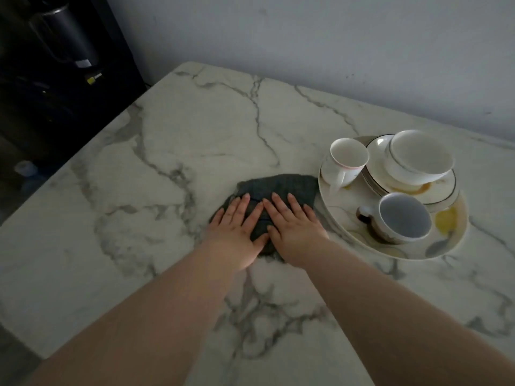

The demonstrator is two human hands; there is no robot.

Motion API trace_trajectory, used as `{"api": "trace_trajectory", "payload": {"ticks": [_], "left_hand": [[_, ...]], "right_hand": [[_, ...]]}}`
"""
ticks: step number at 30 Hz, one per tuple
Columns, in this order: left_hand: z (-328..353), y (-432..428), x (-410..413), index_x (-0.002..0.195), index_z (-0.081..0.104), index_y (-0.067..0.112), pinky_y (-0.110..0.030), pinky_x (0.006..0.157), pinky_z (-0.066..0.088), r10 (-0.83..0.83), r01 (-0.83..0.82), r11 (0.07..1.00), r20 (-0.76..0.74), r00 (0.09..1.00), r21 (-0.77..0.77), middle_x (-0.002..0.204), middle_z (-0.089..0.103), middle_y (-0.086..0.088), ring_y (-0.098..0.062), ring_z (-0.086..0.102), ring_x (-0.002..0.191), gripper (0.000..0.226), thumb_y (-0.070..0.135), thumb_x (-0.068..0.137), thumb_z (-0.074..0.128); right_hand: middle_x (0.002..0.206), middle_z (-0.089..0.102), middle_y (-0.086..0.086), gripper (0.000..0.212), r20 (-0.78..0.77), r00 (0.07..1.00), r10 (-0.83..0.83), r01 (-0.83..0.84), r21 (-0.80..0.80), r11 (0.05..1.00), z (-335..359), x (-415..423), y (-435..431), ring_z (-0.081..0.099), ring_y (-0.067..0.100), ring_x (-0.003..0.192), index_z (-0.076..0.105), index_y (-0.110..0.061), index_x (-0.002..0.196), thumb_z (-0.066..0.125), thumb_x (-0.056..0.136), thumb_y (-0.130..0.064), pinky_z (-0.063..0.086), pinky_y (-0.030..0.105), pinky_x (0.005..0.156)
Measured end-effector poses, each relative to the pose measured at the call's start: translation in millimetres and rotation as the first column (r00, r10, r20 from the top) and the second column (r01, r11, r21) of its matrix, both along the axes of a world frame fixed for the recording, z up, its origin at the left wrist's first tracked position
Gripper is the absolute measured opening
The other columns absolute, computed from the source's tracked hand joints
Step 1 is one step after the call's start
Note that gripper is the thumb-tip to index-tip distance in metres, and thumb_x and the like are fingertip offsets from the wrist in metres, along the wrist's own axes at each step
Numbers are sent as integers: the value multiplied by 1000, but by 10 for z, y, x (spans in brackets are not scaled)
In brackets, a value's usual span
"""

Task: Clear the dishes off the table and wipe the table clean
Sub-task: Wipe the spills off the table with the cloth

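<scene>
A dark grey cloth (281, 185) lies bunched on the white marble table (172, 140). My left hand (237, 232) and my right hand (295, 227) press flat on it side by side, fingers spread, palms down. Just right of the cloth sits a large patterned plate (348, 218) carrying stacked dishes: a white cup (347, 160) tilted at its left, a white bowl (420, 157) on a smaller gold-rimmed plate (443, 190), and a mug with a grey inside (404, 221) at the front. The cloth's right edge nearly touches the big plate's rim.
A grey wall runs behind the table. Dark appliances, one a black kettle (67, 29), stand off the table's far left corner. The table's left edge drops to a dim floor with a small pale object (26, 168).
</scene>
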State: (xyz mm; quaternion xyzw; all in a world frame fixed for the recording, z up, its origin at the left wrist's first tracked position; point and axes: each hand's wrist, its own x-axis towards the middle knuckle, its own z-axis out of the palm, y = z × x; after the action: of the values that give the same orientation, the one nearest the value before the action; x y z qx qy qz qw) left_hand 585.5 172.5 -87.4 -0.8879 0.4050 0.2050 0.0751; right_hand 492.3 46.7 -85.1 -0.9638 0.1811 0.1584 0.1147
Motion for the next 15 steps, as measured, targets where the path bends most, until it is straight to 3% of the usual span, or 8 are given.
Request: {"api": "trace_trajectory", "payload": {"ticks": [8,15], "left_hand": [[10,-648,574,150,-16,37,-38,121,-1,15,-14,1000,56,998,-17,158,-25,6,-13,-16,147,68,61,95,18],[41,-531,391,150,-17,37,-37,120,-2,19,-19,1000,35,999,-7,158,-26,6,-13,-17,147,68,60,96,17]], "right_hand": [[161,-17,-10,58,-28,998,-50,52,47,998,0,659,-600,-15,20,148,-9,-33,153,17,102,-41,-3,42,119],[161,-18,-8,59,-30,998,-57,58,44,997,15,492,-449,-15,21,148,-10,-31,153,17,102,-42,-3,42,119]]}}
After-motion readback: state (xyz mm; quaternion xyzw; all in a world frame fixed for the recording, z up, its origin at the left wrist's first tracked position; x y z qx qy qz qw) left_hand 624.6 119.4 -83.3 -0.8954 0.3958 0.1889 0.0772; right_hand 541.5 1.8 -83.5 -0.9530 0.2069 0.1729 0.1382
